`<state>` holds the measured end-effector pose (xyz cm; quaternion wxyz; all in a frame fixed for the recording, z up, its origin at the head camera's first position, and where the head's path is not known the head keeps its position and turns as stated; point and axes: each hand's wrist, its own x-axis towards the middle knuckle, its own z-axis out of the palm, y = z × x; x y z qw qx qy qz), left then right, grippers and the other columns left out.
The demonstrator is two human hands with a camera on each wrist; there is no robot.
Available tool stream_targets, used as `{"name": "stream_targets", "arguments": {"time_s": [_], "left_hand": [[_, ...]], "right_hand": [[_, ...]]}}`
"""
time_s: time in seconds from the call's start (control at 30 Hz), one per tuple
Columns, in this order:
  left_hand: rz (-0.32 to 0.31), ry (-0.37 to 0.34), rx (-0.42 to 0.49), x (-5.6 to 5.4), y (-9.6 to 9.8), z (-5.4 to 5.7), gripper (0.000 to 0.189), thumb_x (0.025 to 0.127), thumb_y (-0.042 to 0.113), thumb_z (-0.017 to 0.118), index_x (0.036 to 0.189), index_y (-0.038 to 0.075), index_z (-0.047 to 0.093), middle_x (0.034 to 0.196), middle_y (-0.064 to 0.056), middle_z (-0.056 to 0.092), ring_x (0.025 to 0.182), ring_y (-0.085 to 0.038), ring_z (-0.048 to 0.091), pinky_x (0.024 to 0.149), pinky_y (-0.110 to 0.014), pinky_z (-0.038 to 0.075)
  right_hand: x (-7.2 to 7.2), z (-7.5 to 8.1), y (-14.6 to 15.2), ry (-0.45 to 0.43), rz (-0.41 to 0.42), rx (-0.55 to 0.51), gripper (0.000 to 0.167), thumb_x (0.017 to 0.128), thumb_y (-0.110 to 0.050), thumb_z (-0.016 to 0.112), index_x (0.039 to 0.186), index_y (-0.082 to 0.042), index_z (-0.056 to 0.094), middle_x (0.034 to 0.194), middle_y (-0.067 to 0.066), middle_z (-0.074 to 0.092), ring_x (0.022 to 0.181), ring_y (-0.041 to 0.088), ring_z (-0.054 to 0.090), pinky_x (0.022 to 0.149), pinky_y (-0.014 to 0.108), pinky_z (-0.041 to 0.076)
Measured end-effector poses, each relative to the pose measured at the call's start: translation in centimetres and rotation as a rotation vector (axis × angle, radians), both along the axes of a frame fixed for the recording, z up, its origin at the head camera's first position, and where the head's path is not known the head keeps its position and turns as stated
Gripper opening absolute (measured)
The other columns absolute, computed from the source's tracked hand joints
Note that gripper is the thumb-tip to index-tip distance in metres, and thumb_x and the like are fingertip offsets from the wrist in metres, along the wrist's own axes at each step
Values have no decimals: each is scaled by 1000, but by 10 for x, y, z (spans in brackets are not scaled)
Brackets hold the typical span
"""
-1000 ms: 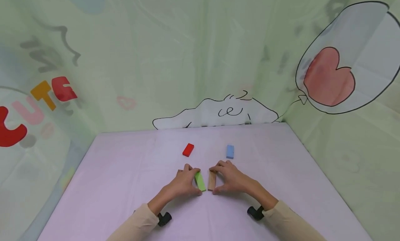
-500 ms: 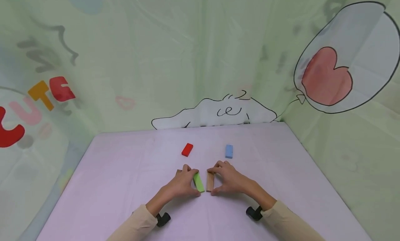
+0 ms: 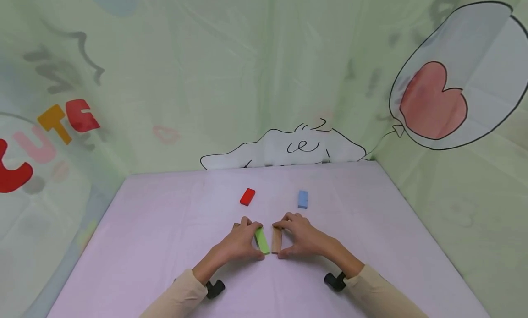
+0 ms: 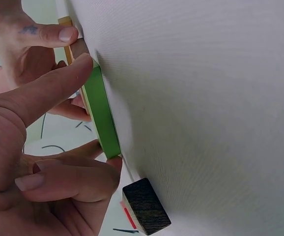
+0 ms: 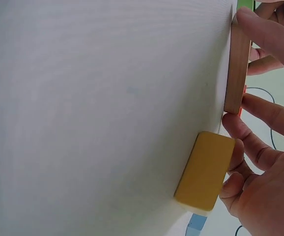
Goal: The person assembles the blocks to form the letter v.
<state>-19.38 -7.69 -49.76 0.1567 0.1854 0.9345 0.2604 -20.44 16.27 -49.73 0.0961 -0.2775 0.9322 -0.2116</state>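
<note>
My left hand (image 3: 240, 243) pinches a green block (image 3: 262, 241) by its two ends, thumb at the near end and fingers at the far end. Opposite it, my right hand (image 3: 304, 236) holds a light wooden block (image 3: 277, 241) the same way. Both blocks lie low at the tablecloth, a narrow gap between them in the head view, the green one slanted. Close by the left fingers stands a dark brown block (image 4: 147, 206), mostly hidden behind that hand from the head. Beside the right fingers is a yellow block (image 5: 206, 169), which the hand hides from above.
Farther back on the pale cloth-covered table (image 3: 173, 226) lie a red block (image 3: 247, 197) on the left and a blue block (image 3: 303, 200) on the right. A printed curtain (image 3: 206, 79) rises behind the table and along both sides.
The wooden block in my right hand has shifted very slightly left toward the green block. Both hands keep their grips, and the red and blue blocks stay put.
</note>
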Motion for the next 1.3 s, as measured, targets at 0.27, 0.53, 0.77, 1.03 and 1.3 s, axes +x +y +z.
{"name": "stream_targets", "arguments": {"time_s": [0.27, 0.53, 0.77, 1.03, 1.3], "left_hand": [[-4, 7, -6, 0, -1, 0, 82, 77, 32, 95, 147, 10, 58, 128, -14, 54, 106, -24, 53, 83, -39, 55], [0, 11, -6, 2, -1, -1, 82, 78, 34, 94, 147, 11, 58, 128, -13, 54, 109, -24, 52, 84, -40, 56], [5, 15, 3, 3, -2, -2, 81, 78, 34, 94, 147, 12, 58, 128, -13, 54, 111, -24, 51, 84, -40, 56], [8, 8, 14, 5, -2, 0, 81, 78, 33, 93, 148, 11, 58, 128, -12, 54, 113, -24, 50, 85, -41, 56], [20, -11, 31, 7, -2, 0, 87, 78, 33, 94, 152, 10, 55, 127, -11, 50, 114, -24, 46, 85, -40, 54]], "right_hand": [[-1, 0, -2, 1, 21, -1, 77, 76, -44, 95, 141, -13, 66, 120, 0, 60, 112, 17, 51, 95, 43, 47], [0, 1, -3, 1, 24, -4, 78, 76, -43, 95, 141, -12, 66, 120, 0, 60, 113, 18, 52, 96, 43, 47], [-1, 0, -3, 2, 28, 7, 78, 76, -44, 95, 142, -13, 66, 121, 0, 60, 114, 18, 52, 96, 44, 48], [-1, 1, -4, -18, 21, 6, 81, 76, -45, 95, 143, -13, 64, 123, 1, 60, 115, 20, 52, 98, 47, 48], [-1, 5, 1, -32, 31, -22, 87, 77, -54, 92, 147, -15, 61, 133, 5, 61, 123, 24, 55, 104, 53, 51]]}}
